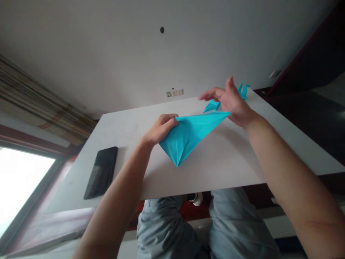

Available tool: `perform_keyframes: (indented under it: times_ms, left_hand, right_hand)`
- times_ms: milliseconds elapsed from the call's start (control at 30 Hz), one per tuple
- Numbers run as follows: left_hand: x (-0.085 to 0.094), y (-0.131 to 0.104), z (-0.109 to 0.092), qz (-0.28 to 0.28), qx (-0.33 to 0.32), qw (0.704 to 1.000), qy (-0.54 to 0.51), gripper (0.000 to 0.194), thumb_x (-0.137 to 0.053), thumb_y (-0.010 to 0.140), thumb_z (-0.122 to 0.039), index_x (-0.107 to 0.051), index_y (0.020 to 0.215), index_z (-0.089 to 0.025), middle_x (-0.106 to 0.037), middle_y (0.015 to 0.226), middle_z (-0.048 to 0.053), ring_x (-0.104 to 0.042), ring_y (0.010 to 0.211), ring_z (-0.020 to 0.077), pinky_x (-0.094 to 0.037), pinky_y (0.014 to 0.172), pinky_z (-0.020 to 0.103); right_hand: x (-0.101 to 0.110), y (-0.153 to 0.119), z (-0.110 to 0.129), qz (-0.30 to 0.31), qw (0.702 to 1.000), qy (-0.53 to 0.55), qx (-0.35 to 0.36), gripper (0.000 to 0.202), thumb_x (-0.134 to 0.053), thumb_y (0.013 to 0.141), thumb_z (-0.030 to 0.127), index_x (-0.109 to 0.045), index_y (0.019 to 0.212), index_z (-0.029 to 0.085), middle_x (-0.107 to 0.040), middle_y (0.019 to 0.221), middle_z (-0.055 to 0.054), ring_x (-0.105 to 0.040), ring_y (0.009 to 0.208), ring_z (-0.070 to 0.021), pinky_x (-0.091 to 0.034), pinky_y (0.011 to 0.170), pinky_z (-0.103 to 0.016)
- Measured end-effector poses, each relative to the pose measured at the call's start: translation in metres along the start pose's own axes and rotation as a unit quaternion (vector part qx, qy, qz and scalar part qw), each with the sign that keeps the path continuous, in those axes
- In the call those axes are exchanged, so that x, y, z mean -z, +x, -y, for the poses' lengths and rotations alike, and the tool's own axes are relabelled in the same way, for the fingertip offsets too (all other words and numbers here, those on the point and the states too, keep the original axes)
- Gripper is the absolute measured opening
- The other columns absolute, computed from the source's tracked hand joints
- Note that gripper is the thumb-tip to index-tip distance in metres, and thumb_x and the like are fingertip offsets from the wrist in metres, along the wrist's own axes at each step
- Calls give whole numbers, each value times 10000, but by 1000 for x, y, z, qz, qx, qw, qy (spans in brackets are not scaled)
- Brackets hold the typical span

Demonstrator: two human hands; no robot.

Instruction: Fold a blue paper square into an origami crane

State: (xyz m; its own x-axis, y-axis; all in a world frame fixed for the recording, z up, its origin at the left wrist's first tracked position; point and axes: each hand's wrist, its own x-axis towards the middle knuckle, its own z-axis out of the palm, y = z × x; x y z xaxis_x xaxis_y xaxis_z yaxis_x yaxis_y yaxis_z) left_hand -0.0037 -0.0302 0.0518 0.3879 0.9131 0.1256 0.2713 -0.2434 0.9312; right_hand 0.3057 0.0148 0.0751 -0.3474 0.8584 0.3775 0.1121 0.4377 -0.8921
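Observation:
A sheet of turquoise origami paper (192, 131), creased and folded to a pointed shape, is held above the white table. My left hand (163, 127) pinches its upper left edge, thumb on the near face and fingers behind. Its lowest tip points toward me. My right hand (229, 99) is at the paper's right corner with fingers stretched and thumb raised; whether it touches that corner I cannot tell. Behind the right hand lie a folded turquoise paper piece (212, 106) and a finished-looking turquoise paper crane (244, 91), both partly hidden.
A black smartphone (101, 172) lies on the left of the white table (126, 133). Beyond the table's far edge is a wall with a socket strip (174, 93). A curtain (45, 108) and a window (21, 180) are at the left. My knees are below the near edge.

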Motion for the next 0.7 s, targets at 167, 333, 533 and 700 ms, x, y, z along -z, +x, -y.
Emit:
perform_keyframes:
  times_ms: [167, 333, 533, 700]
  left_hand:
    - [-4, -1, 4, 56, 16, 997, 53, 453, -793, 952, -567, -569, 716, -251, -508, 677, -10, -467, 645, 158, -401, 588, 322]
    - [-4, 2, 17, -33, -49, 984, 166, 393, -811, 1005, -595, -784, 848, -236, -768, 815, 31, -657, 790, 206, -528, 737, 362]
    - [6, 10, 39, -155, -44, 974, 160, 403, -1043, 853, -521, -877, 1105, -254, -878, 995, 60, -766, 879, 229, -601, 757, 359]
    - [8, 16, 58, -218, -34, 961, 168, 402, -1032, 828, -367, -866, 1179, -264, -909, 1046, 50, -830, 1001, 272, -632, 883, 415]
  right_hand:
    - [-1, -3, -9, 195, 972, 31, -125, 916, -631, 973, 1133, -943, 1215, 307, -936, 1163, -131, -869, 1203, -382, -724, 1007, -489]
    - [-2, -7, -27, 261, 955, -24, -140, 590, -1099, 864, 650, -923, 1331, 336, -955, 1228, -70, -894, 1130, -314, -721, 901, -424]
    - [-8, -7, -33, 170, 977, 3, -133, 637, -1052, 867, 415, -750, 1422, 334, -794, 962, 36, -709, 749, -189, -548, 659, -324]
    - [-20, -8, -33, 170, 975, -90, -114, 486, -962, 914, 380, -735, 1338, 311, -777, 1075, -7, -704, 825, -213, -541, 730, -350]
